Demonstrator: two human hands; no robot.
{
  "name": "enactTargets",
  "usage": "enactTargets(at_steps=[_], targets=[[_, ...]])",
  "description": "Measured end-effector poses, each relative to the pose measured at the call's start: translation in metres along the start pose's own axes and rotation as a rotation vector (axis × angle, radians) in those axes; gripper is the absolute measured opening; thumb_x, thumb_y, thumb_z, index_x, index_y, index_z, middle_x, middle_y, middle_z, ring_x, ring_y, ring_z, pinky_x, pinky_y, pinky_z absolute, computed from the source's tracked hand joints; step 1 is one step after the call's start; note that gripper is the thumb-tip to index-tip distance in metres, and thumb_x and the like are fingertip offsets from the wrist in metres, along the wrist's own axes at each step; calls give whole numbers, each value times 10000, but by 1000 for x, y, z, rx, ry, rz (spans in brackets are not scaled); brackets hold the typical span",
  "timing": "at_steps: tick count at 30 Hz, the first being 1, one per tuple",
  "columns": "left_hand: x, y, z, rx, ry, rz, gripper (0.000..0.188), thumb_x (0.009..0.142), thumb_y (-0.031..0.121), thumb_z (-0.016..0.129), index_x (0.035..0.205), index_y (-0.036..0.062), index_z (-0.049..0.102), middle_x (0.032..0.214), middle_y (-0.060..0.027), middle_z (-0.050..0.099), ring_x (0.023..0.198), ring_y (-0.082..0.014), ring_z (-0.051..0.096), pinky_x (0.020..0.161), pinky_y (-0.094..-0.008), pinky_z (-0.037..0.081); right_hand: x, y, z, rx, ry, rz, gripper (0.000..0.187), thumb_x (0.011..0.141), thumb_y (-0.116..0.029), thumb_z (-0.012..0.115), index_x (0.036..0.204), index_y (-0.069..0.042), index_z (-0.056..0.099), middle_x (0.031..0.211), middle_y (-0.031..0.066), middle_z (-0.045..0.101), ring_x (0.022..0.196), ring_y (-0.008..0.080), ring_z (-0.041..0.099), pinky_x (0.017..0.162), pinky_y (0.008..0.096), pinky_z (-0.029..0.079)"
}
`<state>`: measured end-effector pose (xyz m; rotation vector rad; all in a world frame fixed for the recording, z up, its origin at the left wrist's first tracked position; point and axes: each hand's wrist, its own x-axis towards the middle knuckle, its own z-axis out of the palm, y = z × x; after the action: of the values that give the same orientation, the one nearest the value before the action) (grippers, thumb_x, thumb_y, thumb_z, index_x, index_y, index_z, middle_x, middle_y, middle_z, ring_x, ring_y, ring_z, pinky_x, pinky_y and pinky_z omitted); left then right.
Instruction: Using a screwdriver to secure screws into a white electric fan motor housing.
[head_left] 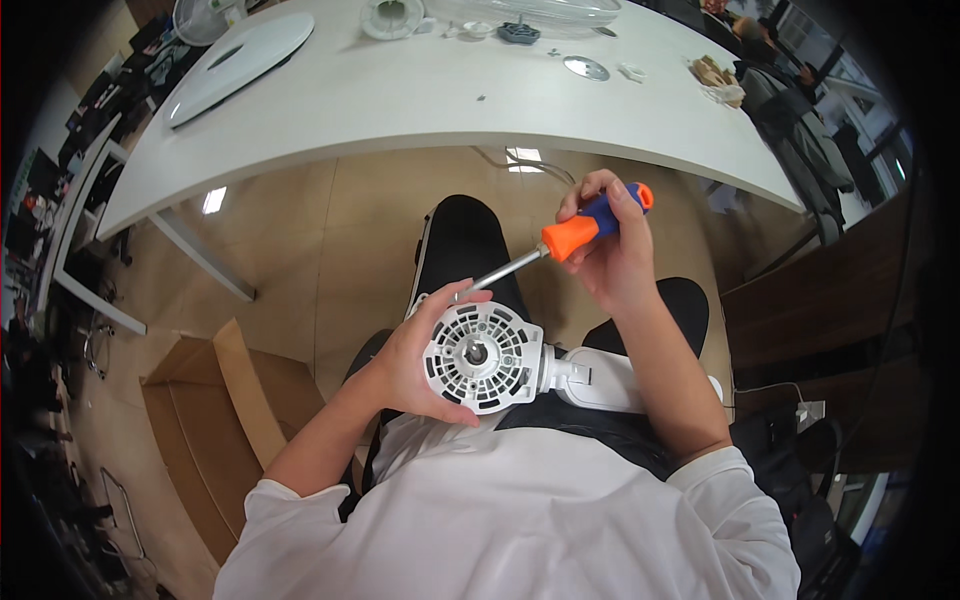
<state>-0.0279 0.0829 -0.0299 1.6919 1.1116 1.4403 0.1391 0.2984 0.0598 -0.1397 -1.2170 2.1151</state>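
Across my lap lies a white fan motor housing (pixel 482 358), its round slotted face turned up and a metal shaft at the centre. A white neck (pixel 600 380) runs from it to the right, partly under my right forearm. My left hand (pixel 415 365) is wrapped round the left side of the housing. In my right hand (pixel 620 240) is a screwdriver (pixel 572 238) with an orange and blue handle. Its metal shank slants down to the left, and its tip ends by my left fingertips at the housing's upper edge; whether it touches a screw I cannot tell.
Beyond my knees stands a white table (pixel 420 105). On it are a white oval base (pixel 243 65), a white ring part (pixel 392 18), clear fan blades (pixel 550 10), a dark knob (pixel 518 33), a silver disc (pixel 586 68) and crumpled paper (pixel 716 78). An open cardboard box (pixel 215 420) sits on the floor at left.
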Motion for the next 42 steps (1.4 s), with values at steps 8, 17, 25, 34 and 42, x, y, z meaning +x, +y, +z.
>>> enactTargets(at_steps=[8, 17, 25, 34, 42], targets=[[-3, 10, 3, 15, 39, -128, 1390, 472, 236, 1038, 1573, 33, 215, 1482, -192, 464, 1326, -250, 534, 1130, -408, 417, 18, -19, 57, -436, -298, 11, 259, 957, -252, 689, 993, -17, 584, 813, 130, 697, 637, 135, 649, 480, 247, 509], [-7, 12, 7, -116, 71, -221, 1270, 500, 348, 1020, 1514, 41, 320, 1430, -165, 510, 1287, -287, 570, 1084, -395, 448, 23, -22, 87, -717, -461, -99, 272, 835, -213, 830, 871, -28, 633, 758, 18, 652, 677, 91, 598, 611, 233, 469], [-8, 9, 7, -55, 26, -183, 1216, 516, 342, 1018, 1491, 64, 349, 1333, -140, 539, 1231, -283, 585, 1046, -391, 457, 27, -23, 115, -993, -662, -58, 330, 775, -255, 859, 852, -19, 641, 759, 38, 657, 660, 106, 613, 613, 238, 466], [-10, 14, 4, -46, 23, -166, 1149, 535, 323, 1014, 1461, 73, 381, 1334, -127, 529, 1255, -278, 553, 1067, -413, 433, 27, -13, 119, -1030, -706, -47, 331, 757, -247, 879, 839, -21, 651, 734, 27, 648, 640, 104, 591, 586, 240, 443], [-11, 25, -5, 213, 9, -119, 1059, 636, 334, 978, 1465, 63, 378, 1363, -124, 515, 1275, -262, 536, 1069, -400, 427, 26, -5, 129, -1079, -791, -174, 333, 714, -224, 904, 817, -42, 645, 686, 28, 632, 591, 147, 609, 557, 254, 456]])
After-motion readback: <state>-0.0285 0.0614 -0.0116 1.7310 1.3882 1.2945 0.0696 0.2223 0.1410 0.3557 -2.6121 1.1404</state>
